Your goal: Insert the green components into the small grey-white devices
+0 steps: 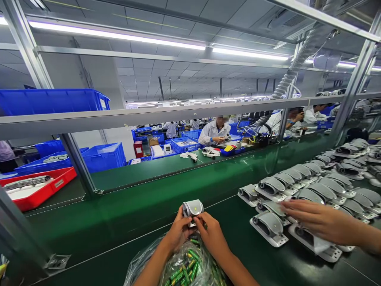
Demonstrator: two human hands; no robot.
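Note:
A white device with a rolled grey cuff, which looks like a wrist blood pressure monitor (193,207), is held up between my two hands. My left hand (177,232) grips it from the left, thumb at its lower edge. From the right, my right hand (210,234) pinches its lower part, and the fingers hide what lies between them. Below my wrists sits a clear plastic bag (143,258) with many green batteries (190,264) in it.
Rows of similar cuffed monitors (297,172) cover the bench's right side. Another person's hand (324,222) reaches over them. A metal post (77,163) and red tray (64,180) stand left. A co-worker (214,131) sits across the green bench, near blue crates (104,157).

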